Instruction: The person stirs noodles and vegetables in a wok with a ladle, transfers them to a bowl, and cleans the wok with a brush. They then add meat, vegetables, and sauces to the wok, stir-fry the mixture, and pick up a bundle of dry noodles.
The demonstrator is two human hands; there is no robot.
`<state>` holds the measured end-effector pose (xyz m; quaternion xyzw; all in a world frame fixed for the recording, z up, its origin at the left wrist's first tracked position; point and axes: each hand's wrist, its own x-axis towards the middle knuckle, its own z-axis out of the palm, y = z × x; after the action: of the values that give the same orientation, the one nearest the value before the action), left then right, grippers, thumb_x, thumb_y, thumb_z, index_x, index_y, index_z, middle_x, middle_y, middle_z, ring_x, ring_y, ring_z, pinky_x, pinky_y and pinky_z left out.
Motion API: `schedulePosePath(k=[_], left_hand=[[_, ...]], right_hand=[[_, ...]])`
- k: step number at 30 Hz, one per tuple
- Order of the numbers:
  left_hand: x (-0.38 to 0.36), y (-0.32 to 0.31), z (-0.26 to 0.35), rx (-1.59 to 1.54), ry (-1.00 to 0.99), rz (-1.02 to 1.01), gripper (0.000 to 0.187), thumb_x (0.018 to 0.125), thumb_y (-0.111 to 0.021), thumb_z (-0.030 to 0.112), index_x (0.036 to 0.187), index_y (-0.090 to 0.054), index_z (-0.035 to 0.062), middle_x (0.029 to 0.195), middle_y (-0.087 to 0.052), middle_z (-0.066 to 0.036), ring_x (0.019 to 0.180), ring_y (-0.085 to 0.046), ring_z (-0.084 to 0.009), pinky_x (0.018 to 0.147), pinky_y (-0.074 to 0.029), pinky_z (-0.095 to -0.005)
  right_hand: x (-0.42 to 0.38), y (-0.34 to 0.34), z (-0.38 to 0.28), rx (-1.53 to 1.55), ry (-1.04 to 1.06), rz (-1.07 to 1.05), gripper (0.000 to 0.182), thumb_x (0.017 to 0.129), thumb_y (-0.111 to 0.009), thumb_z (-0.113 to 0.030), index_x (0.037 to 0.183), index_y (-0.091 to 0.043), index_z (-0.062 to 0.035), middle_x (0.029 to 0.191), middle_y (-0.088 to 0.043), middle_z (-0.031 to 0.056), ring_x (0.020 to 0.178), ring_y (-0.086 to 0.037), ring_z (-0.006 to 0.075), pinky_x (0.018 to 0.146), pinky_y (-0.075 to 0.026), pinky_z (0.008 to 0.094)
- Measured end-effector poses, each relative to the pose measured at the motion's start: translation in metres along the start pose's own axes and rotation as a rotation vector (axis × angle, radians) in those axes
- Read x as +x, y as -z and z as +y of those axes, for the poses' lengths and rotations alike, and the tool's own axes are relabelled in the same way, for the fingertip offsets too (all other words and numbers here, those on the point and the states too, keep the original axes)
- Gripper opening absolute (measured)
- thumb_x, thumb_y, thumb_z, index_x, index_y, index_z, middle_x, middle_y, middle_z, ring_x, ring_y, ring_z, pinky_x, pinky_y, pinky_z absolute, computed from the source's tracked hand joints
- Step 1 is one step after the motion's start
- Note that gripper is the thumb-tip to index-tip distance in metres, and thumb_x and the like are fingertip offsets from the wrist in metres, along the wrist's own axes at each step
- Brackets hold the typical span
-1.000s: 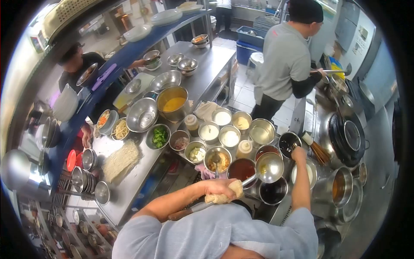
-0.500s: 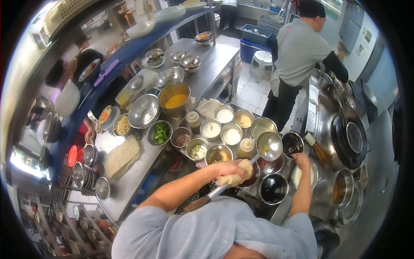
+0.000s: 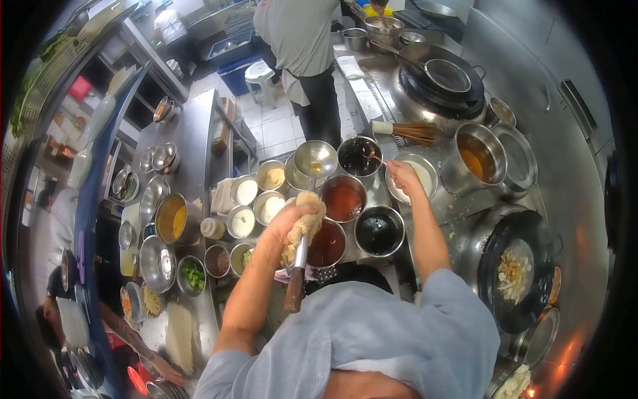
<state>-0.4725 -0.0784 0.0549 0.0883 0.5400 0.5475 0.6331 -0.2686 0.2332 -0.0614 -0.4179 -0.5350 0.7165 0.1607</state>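
My left hand (image 3: 292, 229) is closed round a beige cloth (image 3: 307, 216) wrapped on the handle of a large ladle. The ladle's bowl (image 3: 316, 159) hangs over the pots, with a little yellowish liquid in it. My right hand (image 3: 403, 176) pinches a spoon (image 3: 373, 157) that dips into a pot of black sauce (image 3: 359, 156). Beside these stand a pot of red sauce (image 3: 343, 198), a pot of dark liquid (image 3: 379, 231) and a pot of white liquid (image 3: 417, 174), partly under my right hand.
A wok (image 3: 515, 269) holding sliced food sits at the right, with flames near the lower right edge. A bamboo brush (image 3: 415, 132) lies beyond the pots. A co-worker (image 3: 299, 40) stands at the far counter. Metal bowls and an orange-yellow pot (image 3: 171, 218) stand at the left.
The view has turned to the right, bringing the wok and flames into sight. Both hands keep their holds; the ladle bowl now hangs left of the black sauce pot.
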Motion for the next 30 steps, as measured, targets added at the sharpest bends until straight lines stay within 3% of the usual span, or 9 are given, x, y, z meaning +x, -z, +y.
schedulePosePath(k=[6, 8, 13, 16, 19, 20, 24, 27, 30], left_hand=[[0.032, -0.028, 0.003, -0.121, 0.015, -0.131, 0.038, 0.083, -0.068, 0.013, 0.114, -0.05, -0.0009, 0.089, -0.062, -0.016, 0.064, -0.064, -0.0246, 0.05, -0.055, -0.0344], [0.035, -0.041, 0.005, -0.189, 0.071, -0.173, 0.041, 0.083, -0.068, 0.015, 0.114, -0.05, -0.0036, 0.088, -0.062, -0.017, 0.066, -0.064, -0.0249, 0.051, -0.055, -0.0327], [0.011, -0.068, 0.014, -0.229, 0.024, -0.187, 0.044, 0.081, -0.07, 0.021, 0.11, -0.051, -0.0061, 0.081, -0.063, -0.018, 0.062, -0.064, -0.0226, 0.047, -0.054, -0.0298], [0.011, -0.049, 0.004, -0.139, 0.006, -0.188, 0.047, 0.08, -0.07, 0.023, 0.113, -0.052, -0.006, 0.081, -0.064, -0.017, 0.063, -0.064, -0.0229, 0.052, -0.054, -0.0301], [-0.026, -0.025, 0.008, -0.064, -0.024, -0.133, 0.048, 0.08, -0.07, 0.023, 0.117, -0.053, -0.0029, 0.085, -0.064, -0.015, 0.068, -0.065, -0.0229, 0.058, -0.055, -0.0315], [-0.043, -0.014, 0.001, -0.062, -0.071, -0.111, 0.048, 0.08, -0.069, 0.022, 0.117, -0.052, -0.0024, 0.086, -0.063, -0.015, 0.069, -0.065, -0.0228, 0.058, -0.055, -0.0316], [-0.124, 0.023, -0.026, -0.094, -0.191, -0.057, 0.057, 0.077, -0.07, 0.021, 0.124, -0.047, -0.0004, 0.095, -0.061, -0.013, 0.075, -0.063, -0.0208, 0.062, -0.054, -0.0318], [-0.193, 0.045, -0.063, -0.042, -0.167, 0.198, 0.072, 0.069, -0.073, 0.023, 0.131, -0.043, 0.0012, 0.103, -0.059, -0.013, 0.078, -0.063, -0.0215, 0.064, -0.054, -0.0324], [-0.246, 0.061, -0.112, -0.125, -0.23, 0.332, 0.063, 0.072, -0.073, 0.015, 0.127, -0.045, 0.0027, 0.098, -0.059, -0.011, 0.077, -0.062, -0.0209, 0.063, -0.054, -0.0319]], right_hand=[[-0.044, -0.021, -0.013, -0.405, 0.607, 0.221, 0.031, 0.095, -0.058, -0.02, 0.123, -0.065, -0.0102, 0.068, -0.058, 0.0016, 0.061, -0.053, 0.0105, 0.058, -0.041, 0.0252], [-0.051, -0.038, -0.011, -0.776, 0.926, 0.446, 0.023, 0.093, -0.056, -0.016, 0.112, -0.066, -0.0076, 0.084, -0.066, 0.0175, 0.079, -0.065, 0.0332, 0.071, -0.05, 0.0396], [-0.062, -0.055, -0.01, -0.743, 0.913, 0.486, 0.019, 0.093, -0.055, -0.015, 0.104, -0.066, -0.0057, 0.092, -0.067, 0.0177, 0.087, -0.063, 0.0386, 0.076, -0.049, 0.0457], [-0.051, -0.049, -0.007, -0.844, 0.811, 0.425, 0.022, 0.092, -0.053, -0.01, 0.108, -0.067, -0.0026, 0.098, -0.068, 0.0187, 0.092, -0.065, 0.0362, 0.08, -0.05, 0.0406], [-0.048, -0.042, -0.021, -0.632, 0.609, 0.337, 0.03, 0.096, -0.058, -0.024, 0.113, -0.066, -0.0013, 0.107, -0.069, 0.0179, 0.099, -0.067, 0.0258, 0.087, -0.048, 0.0338], [-0.039, -0.039, -0.019, -0.674, 0.604, 0.357, 0.029, 0.095, -0.055, -0.029, 0.108, -0.068, -0.0075, 0.102, -0.069, 0.0171, 0.097, -0.066, 0.0347, 0.082, -0.049, 0.0405], [0.009, -0.036, -0.016, -1.012, 0.357, 0.161, 0.039, 0.091, -0.061, -0.031, 0.114, -0.065, -0.0001, 0.104, -0.068, 0.023, 0.098, -0.064, 0.0377, 0.086, -0.049, 0.0408], [-0.014, -0.097, -0.047, -1.37, 0.426, 0.269, 0.043, 0.09, -0.061, -0.032, 0.119, -0.062, -0.0005, 0.107, -0.066, 0.0235, 0.099, -0.064, 0.0383, 0.087, -0.049, 0.042], [-0.028, -0.173, -0.066, -1.025, 0.625, -0.063, 0.047, 0.088, -0.062, -0.027, 0.127, -0.056, -0.0015, 0.109, -0.066, 0.0207, 0.104, -0.062, 0.0372, 0.09, -0.048, 0.0418]])
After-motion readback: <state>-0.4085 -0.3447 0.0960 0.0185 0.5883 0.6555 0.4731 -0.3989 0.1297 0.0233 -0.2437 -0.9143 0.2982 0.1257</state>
